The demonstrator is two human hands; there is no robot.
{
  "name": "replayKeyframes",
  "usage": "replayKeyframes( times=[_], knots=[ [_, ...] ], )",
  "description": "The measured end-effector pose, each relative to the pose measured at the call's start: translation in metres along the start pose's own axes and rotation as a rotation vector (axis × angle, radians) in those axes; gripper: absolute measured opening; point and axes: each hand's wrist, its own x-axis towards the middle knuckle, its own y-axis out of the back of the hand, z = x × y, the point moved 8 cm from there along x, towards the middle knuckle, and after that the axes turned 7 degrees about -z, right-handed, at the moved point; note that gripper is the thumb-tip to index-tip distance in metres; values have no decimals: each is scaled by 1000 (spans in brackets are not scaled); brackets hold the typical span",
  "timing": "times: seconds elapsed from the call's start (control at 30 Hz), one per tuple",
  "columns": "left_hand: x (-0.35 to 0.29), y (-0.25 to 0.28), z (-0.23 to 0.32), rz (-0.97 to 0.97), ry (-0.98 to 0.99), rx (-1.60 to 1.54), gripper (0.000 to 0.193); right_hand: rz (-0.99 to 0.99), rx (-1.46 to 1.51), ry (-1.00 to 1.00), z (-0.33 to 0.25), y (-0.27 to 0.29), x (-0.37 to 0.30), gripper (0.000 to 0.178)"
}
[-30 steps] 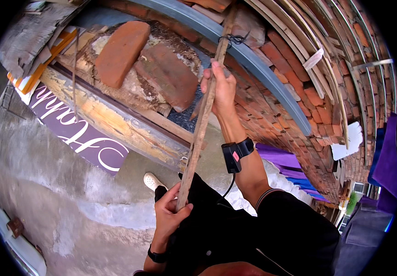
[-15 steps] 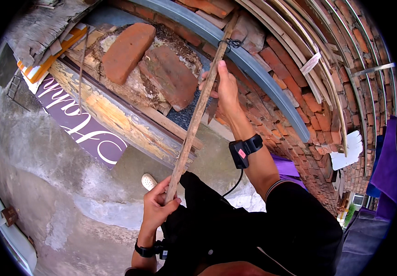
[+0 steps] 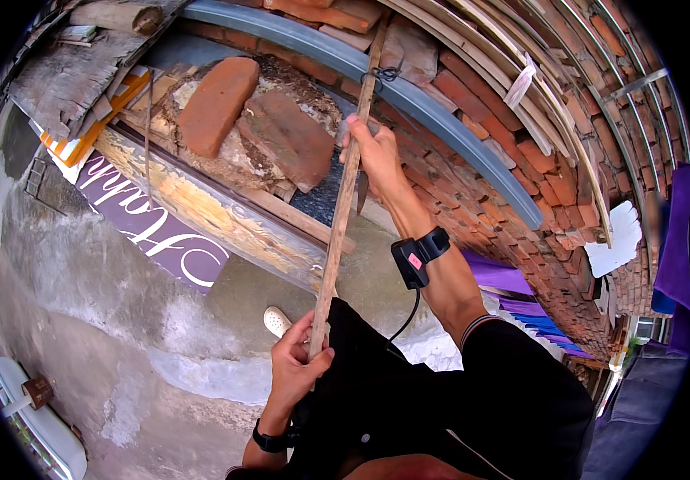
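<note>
One slim, rough-grained wooden stick [image 3: 339, 238]: left hand [image 3: 295, 364] clamped low, right hand [image 3: 376, 154] clamped higher, thin dark wire [image 3: 387, 74] looped above!

Stick [image 3: 340, 216] btwn 2 bricks [image 3: 217, 106] on L & brick wall [image 3: 457, 196] on R.

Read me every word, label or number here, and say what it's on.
Purple panel: large white script lettering; I won't copy out the wording.
Pink label on the black wrist device: marks too small to read.
Wooden stick: no lettering visible.
</note>
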Motion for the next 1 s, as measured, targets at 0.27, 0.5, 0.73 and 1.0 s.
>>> replayKeyframes(
  times=[0.27, 0.5, 0.73, 1.0],
  knots=[
    [-6, -18, -12, 31, 12, -7, 55, -86, 24, -29, 2, 3, -7, 28],
    [-7, -14, -15, 52, 50, -7, 47, -101, 49, -166, 6, 13, -8, 36],
    [-4, -18, -11, 53, 18, -70, 44, 62, -427, 85, -49, 83, 16, 36],
    [-1, -16, -18, 2, 77, -67, 47, 79, -691, 261, -79, 110, -5, 45]
  ],
)
